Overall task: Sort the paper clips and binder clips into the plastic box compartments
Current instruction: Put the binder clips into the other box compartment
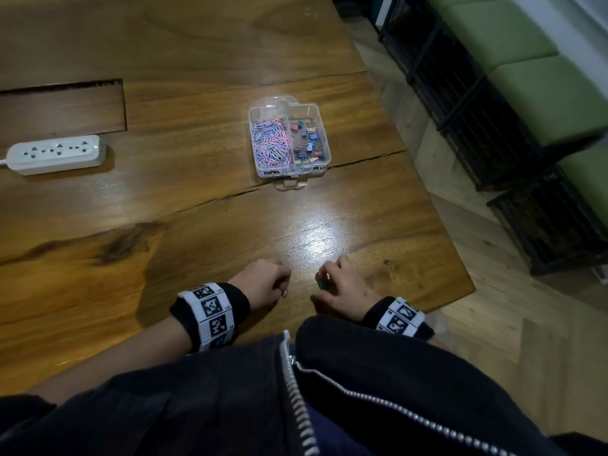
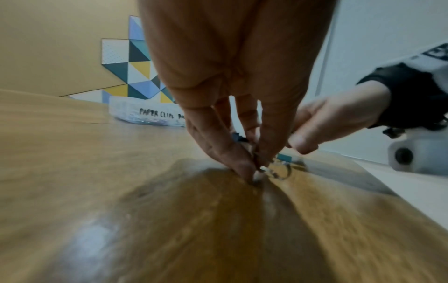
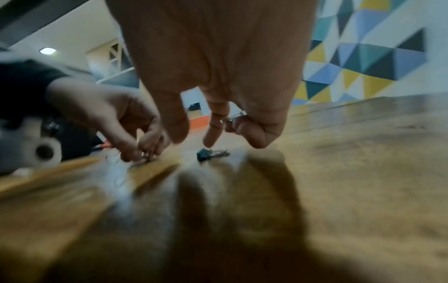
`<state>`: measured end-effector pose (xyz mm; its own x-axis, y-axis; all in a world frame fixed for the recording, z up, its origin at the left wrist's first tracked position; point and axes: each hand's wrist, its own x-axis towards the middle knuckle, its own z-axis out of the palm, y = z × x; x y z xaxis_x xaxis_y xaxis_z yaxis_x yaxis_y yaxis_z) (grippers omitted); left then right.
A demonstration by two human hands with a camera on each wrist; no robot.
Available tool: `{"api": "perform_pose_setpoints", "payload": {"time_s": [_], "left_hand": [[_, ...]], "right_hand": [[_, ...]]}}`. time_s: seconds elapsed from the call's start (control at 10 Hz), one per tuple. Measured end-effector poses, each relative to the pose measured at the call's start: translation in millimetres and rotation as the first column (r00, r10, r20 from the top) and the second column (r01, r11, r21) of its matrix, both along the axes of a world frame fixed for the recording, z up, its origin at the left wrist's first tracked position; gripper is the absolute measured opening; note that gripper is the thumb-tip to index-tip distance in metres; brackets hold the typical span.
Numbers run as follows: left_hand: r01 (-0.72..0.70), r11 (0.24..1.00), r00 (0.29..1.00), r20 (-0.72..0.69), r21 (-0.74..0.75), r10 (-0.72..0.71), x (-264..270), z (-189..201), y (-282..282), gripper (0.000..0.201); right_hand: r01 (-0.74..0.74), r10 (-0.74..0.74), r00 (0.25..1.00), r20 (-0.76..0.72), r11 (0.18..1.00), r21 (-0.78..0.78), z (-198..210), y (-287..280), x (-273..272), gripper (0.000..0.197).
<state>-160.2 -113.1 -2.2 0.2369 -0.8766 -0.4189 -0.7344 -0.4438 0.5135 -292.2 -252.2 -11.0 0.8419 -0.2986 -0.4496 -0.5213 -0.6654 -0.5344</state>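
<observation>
A clear plastic box (image 1: 297,167) stands mid-table, pink and blue paper clips (image 1: 271,141) in its left compartment, coloured binder clips (image 1: 307,139) in its right. At the near edge my left hand (image 1: 279,284) (image 2: 257,172) pinches a small binder clip (image 2: 278,171) by its wire handles, right at the tabletop. My right hand (image 1: 324,281) (image 3: 194,140) hovers beside it, its outer fingers curled round a binder clip whose silver wires (image 3: 234,116) show. Its thumb and forefinger hang just above a teal binder clip (image 3: 209,153) lying on the wood.
A white power strip (image 1: 56,154) lies at the far left beside a rectangular recess in the table (image 1: 62,110). The table's right edge (image 1: 427,192) drops to the floor, with black crates (image 1: 477,120) and green cushions beyond. A dark crack crosses the wood below the box.
</observation>
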Motion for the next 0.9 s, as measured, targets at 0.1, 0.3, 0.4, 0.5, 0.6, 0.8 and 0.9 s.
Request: {"api": "perform_pose_setpoints", "payload": {"time_s": [0.1, 0.3, 0.4, 0.5, 0.6, 0.8, 0.9], "left_hand": [[-0.076, 0.997, 0.997, -0.031, 0.000, 0.076, 7, 2, 0, 0.036], [-0.270, 0.962, 0.958, -0.115, -0.049, 0.263, 27, 16, -25, 0.014], [-0.429, 0.891, 0.894, -0.214, -0.149, 0.395, 46, 32, -53, 0.010], [-0.574, 0.790, 0.805, -0.325, -0.214, 0.497, 67, 47, -85, 0.019], [-0.706, 0.655, 0.699, -0.413, -0.269, 0.584, 88, 58, -119, 0.017], [-0.742, 0.654, 0.645, -0.426, -0.151, 0.634, 123, 62, -162, 0.027], [-0.712, 0.695, 0.668, -0.401, -0.099, 0.627, 125, 56, -162, 0.039]], "right_hand": [[-0.068, 0.067, 0.997, -0.035, 0.997, -0.033, -6, -1, 4, 0.027], [0.024, -0.025, 1.000, 0.012, 0.999, 0.030, 0, -17, 22, 0.024], [0.169, -0.177, 0.983, 0.056, 0.977, 0.130, 8, -31, 41, 0.014], [0.195, -0.207, 0.978, 0.028, 0.953, 0.230, 24, -49, 66, 0.006], [0.204, -0.241, 0.964, 0.111, 0.941, 0.271, 47, -70, 95, 0.008], [0.310, -0.357, 0.903, 0.239, 0.926, 0.213, 74, -110, 155, 0.010], [0.349, -0.380, 0.877, 0.294, 0.924, 0.156, 77, -113, 181, 0.014]]}}
